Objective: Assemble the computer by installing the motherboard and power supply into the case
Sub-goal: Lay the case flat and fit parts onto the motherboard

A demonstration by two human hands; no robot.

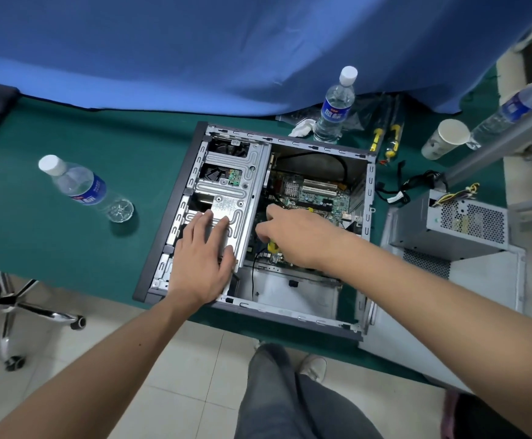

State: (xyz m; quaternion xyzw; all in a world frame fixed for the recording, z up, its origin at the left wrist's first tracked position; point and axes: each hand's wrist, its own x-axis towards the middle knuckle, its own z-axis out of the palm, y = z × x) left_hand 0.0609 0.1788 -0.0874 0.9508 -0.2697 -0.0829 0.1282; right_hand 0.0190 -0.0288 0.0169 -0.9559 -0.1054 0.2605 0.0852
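The open grey computer case [176, 204] lies on its side on the green table. The green motherboard [317, 193] sits inside it, in the far right half. My left hand [203, 261] rests flat, fingers spread, on the silver drive cage [226, 182]. My right hand [293, 236] reaches down over the motherboard with curled fingers. It grips a yellow-handled tool [272, 247] that looks like a screwdriver; its tip is hidden under the hand. The grey power supply [454, 223] stands outside the case at the right, on the removed side panel [480, 280], with its cables trailing behind.
Water bottles lie at the left [82, 188], stand behind the case [336, 106] and lie at the far right [511, 112]. A paper cup [445, 139] and yellow-handled tools [391, 137] lie at the back right. A blue cloth hangs behind. A chair base [30, 315] is on the floor at the left.
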